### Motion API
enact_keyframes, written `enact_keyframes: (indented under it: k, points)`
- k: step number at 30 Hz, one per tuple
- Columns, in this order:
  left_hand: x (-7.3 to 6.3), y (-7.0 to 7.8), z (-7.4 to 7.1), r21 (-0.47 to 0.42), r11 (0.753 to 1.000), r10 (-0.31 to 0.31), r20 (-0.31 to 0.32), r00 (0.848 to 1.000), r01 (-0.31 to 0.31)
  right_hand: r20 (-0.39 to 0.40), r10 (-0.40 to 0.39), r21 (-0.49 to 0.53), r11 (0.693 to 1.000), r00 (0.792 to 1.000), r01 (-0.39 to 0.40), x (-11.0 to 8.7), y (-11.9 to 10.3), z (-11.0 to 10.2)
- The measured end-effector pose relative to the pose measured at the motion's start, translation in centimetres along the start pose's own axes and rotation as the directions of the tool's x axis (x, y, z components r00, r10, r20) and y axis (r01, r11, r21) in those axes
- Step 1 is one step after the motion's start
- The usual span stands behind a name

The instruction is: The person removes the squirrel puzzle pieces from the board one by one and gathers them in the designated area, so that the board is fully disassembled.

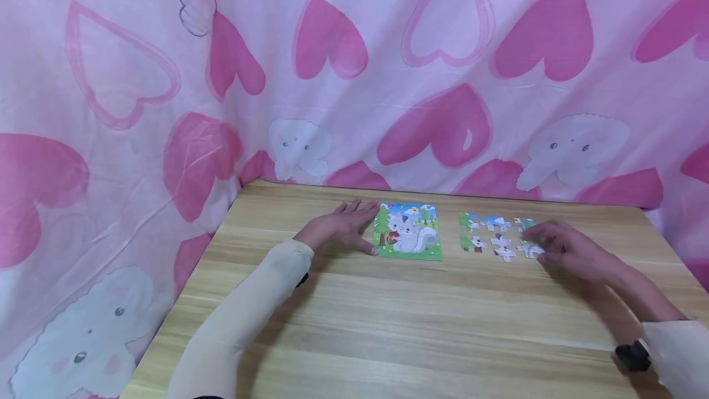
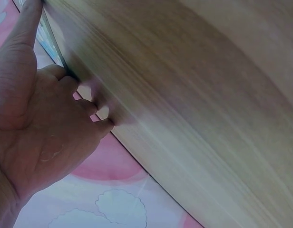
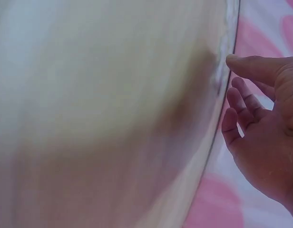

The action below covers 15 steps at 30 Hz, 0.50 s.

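Observation:
A squirrel picture card (image 1: 407,231), in one piece with a green and blue scene, lies near the back of the wooden table. My left hand (image 1: 346,226) rests flat at its left edge, fingers spread and thumb at the lower left corner. To the right of the card several jigsaw pieces (image 1: 503,247) with similar artwork lie in loose columns, with gaps between them. My right hand (image 1: 576,250) hovers at the rightmost pieces (image 1: 530,250) and partly covers them. In the right wrist view its thumb (image 3: 253,65) stands apart from the loosely bent fingers, with nothing seen between them.
The wooden tabletop (image 1: 399,331) stretches in front of both hands. Behind it and to the left hangs a pink curtain (image 1: 343,103) with hearts and white animal heads, meeting the table's back edge. A dark band (image 1: 633,356) sits at the right wrist.

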<state>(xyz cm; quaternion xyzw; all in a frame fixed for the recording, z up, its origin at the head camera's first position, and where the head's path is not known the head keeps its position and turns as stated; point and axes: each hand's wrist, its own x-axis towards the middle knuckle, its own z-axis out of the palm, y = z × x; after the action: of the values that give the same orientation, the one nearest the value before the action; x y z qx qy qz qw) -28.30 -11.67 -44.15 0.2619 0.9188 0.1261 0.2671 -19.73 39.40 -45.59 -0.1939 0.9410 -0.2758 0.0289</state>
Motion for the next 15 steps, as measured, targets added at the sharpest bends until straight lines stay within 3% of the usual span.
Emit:
enact_keyframes:
  k: [7,15]
  points:
    - [0.1,-0.2,0.0,0.005,1.000,-0.003,0.001,1.000,0.003,-0.025,-0.013,0.033,0.999,1.000,0.014,2.6,-4.4,1.0]
    - [0.1,0.0,0.0,0.008,1.000,0.004,0.004,1.000,-0.004,0.052,-0.001,0.154,0.988,0.999,-0.007,5.9,-9.4,4.4]
